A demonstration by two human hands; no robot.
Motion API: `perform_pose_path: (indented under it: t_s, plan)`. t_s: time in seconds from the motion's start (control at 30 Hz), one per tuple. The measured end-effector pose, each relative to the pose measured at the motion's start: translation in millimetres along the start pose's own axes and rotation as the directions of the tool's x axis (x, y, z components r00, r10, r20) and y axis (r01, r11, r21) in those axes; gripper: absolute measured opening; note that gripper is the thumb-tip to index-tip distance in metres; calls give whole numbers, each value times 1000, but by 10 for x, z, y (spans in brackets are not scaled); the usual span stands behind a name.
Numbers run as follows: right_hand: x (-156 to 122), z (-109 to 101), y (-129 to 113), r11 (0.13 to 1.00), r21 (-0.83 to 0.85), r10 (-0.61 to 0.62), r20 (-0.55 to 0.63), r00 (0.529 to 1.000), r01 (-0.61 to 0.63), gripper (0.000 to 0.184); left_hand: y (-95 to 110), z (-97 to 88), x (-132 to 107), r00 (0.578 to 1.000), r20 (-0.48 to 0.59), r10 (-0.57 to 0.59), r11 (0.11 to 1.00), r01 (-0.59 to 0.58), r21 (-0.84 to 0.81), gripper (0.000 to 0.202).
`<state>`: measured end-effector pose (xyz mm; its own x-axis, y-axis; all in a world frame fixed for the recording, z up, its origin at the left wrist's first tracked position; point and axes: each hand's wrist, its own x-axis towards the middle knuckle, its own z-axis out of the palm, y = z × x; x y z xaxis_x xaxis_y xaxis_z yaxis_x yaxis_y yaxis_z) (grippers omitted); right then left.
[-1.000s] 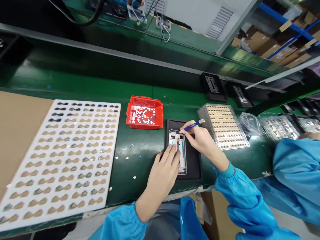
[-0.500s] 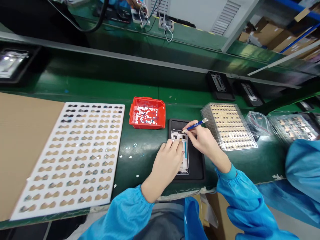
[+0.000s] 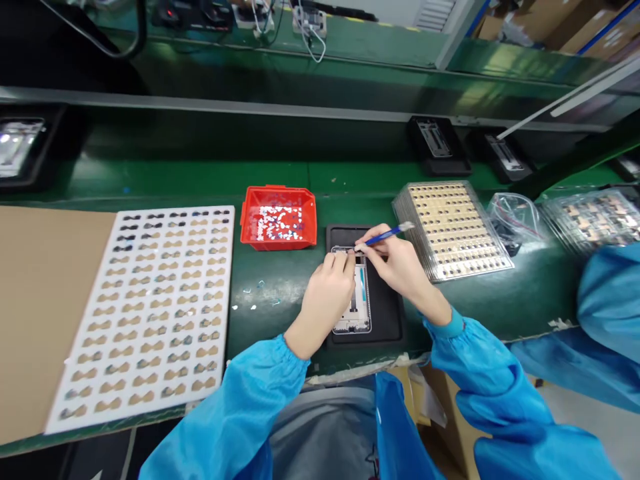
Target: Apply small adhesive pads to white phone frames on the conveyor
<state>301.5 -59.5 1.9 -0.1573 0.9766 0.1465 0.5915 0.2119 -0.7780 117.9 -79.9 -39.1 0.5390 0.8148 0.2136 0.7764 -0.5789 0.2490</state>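
A white phone frame (image 3: pixel 356 313) lies in a black jig tray (image 3: pixel 387 313) on the green bench. My left hand (image 3: pixel 327 293) rests on the frame's upper part, fingers curled down and pressing on it. My right hand (image 3: pixel 397 267) grips blue tweezers (image 3: pixel 383 237), whose tip meets the top edge of the frame beside my left fingertips. What the tip holds is too small to see.
A red bin (image 3: pixel 279 220) of small white parts stands left of the jig. A large white tray (image 3: pixel 150 307) of gold parts lies on cardboard (image 3: pixel 35 300) at left. Stacked clear trays (image 3: pixel 453 230) sit at right, a co-worker's blue sleeve (image 3: pixel 607 293) beyond them. Black jigs (image 3: pixel 437 143) rest on the conveyor behind.
My left hand has slid up the frame toward its top edge, fingers curling more. The tweezers stay at the top of the frame. The camera has tilted, shifting the scene.
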Motion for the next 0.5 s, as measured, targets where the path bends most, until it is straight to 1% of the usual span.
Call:
perform_pose_path:
  t_s: [0.03, 0.07, 0.1, 0.13, 0.17, 0.23, 0.3, 0.33, 0.37, 0.4, 0.43, 0.5]
  plan:
    - [-75, -9, -36, 995, 96, 42, -104, 994, -32, 14, -6, -5, 1, 1000, -5, 1, 1000, -1, 2, 44]
    - [-173, -27, -92, 983, 179, 85, -201, 976, -49, 19, -12, -11, 2, 1000, -14, 1, 1000, -1, -6, 44]
    - [-290, -56, -166, 969, 242, 125, -272, 954, -58, 23, -17, -16, 5, 1000, -24, 3, 1000, -3, -20, 43]
    - [-421, -93, -252, 956, 285, 159, -303, 940, -70, 25, -22, -22, 11, 1000, -31, 4, 999, -5, -33, 43]
    - [-561, -135, -343, 946, 311, 185, -288, 940, -91, 24, -27, -26, 20, 1000, -31, 3, 999, -4, -39, 43]
    - [-838, -209, -506, 938, 310, 213, -155, 965, -157, 20, -37, -34, 49, 1000, -9, -2, 999, 2, -35, 43]
    - [-1083, -236, -596, 947, 245, 222, -25, 975, -209, 14, -44, -50, 73, 1000, 20, -15, 999, 16, -33, 44]
    - [-1187, -224, -607, 954, 205, 222, 4, 975, -218, 13, -45, -66, 70, 999, 29, -19, 999, 20, -44, 44]
    - [-1278, -198, -600, 961, 170, 221, 1, 975, -218, 14, -41, -89, 48, 999, 31, -19, 998, 21, -64, 45]
    - [-1357, -159, -578, 966, 148, 219, -30, 975, -213, 16, -31, -119, 1, 999, 28, -18, 996, 21, -87, 46]
    - [-1424, -113, -550, 969, 139, 215, -72, 974, -203, 17, -12, -154, -73, 1000, 18, -20, 994, 22, -110, 48]
    - [-1537, -15, -499, 974, 145, 196, -146, 970, -175, 14, 50, -226, -295, 1000, -26, -8, 989, 4, -145, 50]
